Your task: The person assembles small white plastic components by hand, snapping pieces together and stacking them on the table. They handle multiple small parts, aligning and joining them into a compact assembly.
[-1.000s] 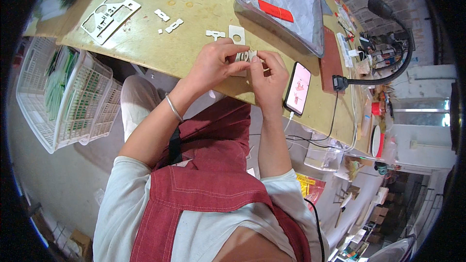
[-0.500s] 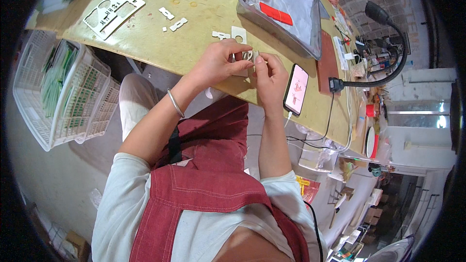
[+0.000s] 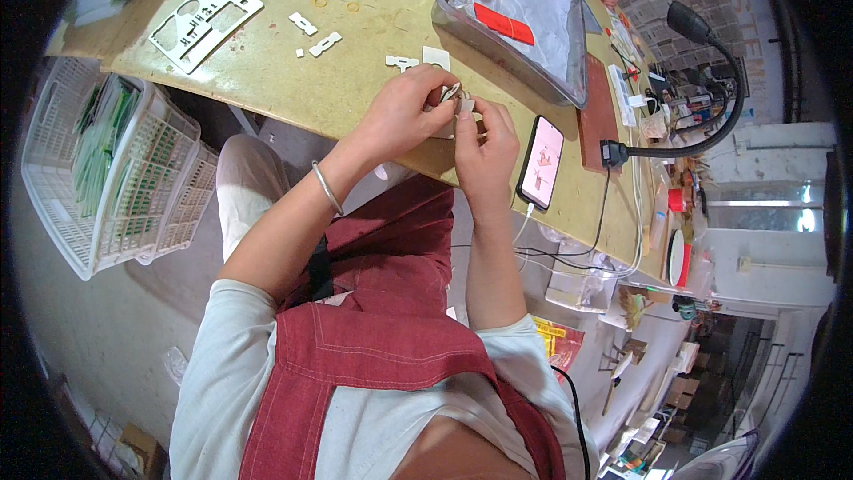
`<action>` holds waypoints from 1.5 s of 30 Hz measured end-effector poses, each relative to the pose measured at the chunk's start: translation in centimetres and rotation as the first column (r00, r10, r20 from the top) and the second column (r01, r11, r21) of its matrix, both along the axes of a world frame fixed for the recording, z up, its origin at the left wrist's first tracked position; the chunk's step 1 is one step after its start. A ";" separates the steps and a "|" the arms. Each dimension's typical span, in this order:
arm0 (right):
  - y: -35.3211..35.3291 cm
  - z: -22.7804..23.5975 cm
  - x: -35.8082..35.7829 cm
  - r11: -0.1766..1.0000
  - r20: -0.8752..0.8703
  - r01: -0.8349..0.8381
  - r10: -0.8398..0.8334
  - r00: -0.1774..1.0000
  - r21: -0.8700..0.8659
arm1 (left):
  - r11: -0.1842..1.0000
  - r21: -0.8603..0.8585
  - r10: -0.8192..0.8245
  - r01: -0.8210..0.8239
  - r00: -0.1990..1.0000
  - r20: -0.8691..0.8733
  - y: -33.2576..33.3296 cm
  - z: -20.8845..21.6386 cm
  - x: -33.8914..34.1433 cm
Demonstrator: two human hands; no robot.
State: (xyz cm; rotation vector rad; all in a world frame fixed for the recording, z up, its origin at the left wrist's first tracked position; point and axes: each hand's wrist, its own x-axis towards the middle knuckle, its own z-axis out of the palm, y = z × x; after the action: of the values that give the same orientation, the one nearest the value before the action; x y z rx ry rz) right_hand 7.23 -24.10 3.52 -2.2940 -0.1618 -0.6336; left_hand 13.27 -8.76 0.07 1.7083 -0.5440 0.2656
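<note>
Over the near edge of the yellowish table, my two hands meet with fingertips almost touching. Thumb and fingers of my left hand (image 3: 397, 117) are pinched on a small pale piece (image 3: 451, 92), its outline partly covered by the fingers. My right hand (image 3: 487, 153) pinches a small white flat piece (image 3: 466, 106) right beside it; whether the two pieces touch, I cannot tell. Just beyond my hands lie a white plate with a round hole (image 3: 436, 56), partly hidden, and a notched white piece (image 3: 402, 62). Two more notched pieces (image 3: 303, 24) and a tiny white square (image 3: 299, 52) lie farther left.
A white cut-out sheet (image 3: 238, 12) lies at the table's left. A grey bin (image 3: 569, 89) with plastic bags and a red packet stands at the back. Right of my hands are a lit phone (image 3: 540, 164) on a cable and a black gooseneck lamp (image 3: 734, 116). White baskets (image 3: 84, 240) stand lower left.
My right hand has shifted slightly left, turning its grip. The pieces in my fingers are tilted differently, and my left fingertips have lifted a little.
</note>
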 end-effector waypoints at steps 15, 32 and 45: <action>1.3 -2.0 0.5 0.968 -0.007 0.065 -0.065 0.998 0.242 | 0.998 -0.028 -0.054 0.052 0.997 -0.050 0.5 -0.5 0.5; 1.2 -2.1 0.7 0.992 -0.037 0.074 -0.071 0.997 0.107 | 1.000 0.002 0.021 -0.021 0.996 -0.086 -0.7 -0.3 0.3; -1.3 -2.1 0.7 0.741 -0.223 0.074 0.104 0.969 0.667 | 0.992 0.128 -0.021 0.014 0.999 0.050 -1.3 0.1 0.0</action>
State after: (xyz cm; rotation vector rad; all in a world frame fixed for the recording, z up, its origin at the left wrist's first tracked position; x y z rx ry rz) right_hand 7.92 -25.40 1.47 -1.6294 0.1552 -0.3099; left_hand 13.28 -10.02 0.20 1.8236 -0.6249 0.2673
